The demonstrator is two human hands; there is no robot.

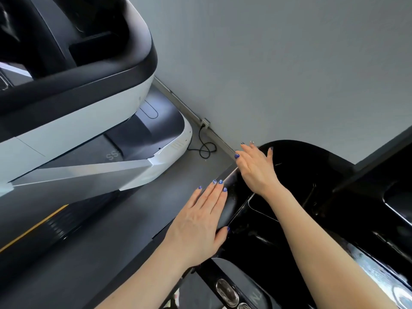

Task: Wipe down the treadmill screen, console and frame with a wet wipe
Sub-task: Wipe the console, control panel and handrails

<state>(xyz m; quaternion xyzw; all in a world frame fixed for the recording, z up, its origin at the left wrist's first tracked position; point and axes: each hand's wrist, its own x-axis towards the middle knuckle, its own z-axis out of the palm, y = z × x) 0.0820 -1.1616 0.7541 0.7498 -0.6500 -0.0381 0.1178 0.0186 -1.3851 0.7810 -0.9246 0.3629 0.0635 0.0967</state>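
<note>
The glossy black treadmill console (312,175) fills the lower right, with a screen edge (260,208) and oval buttons (227,291) near the bottom. My left hand (198,224) lies flat against the console's left side, fingers together and thumb hooked over its top edge. My right hand (254,168) reaches across to the far left corner, palm down, fingers draped over the rim. No wet wipe shows in either hand; anything under the right palm is hidden. Wet streaks (374,270) glisten on the console's lower right.
A second treadmill in white and black (78,121) stands at the left, its base close to the grey wall (289,63). A black cable (206,148) coils on the grey floor below a wall socket (205,122). A yellow stripe (33,228) marks the deck at the lower left.
</note>
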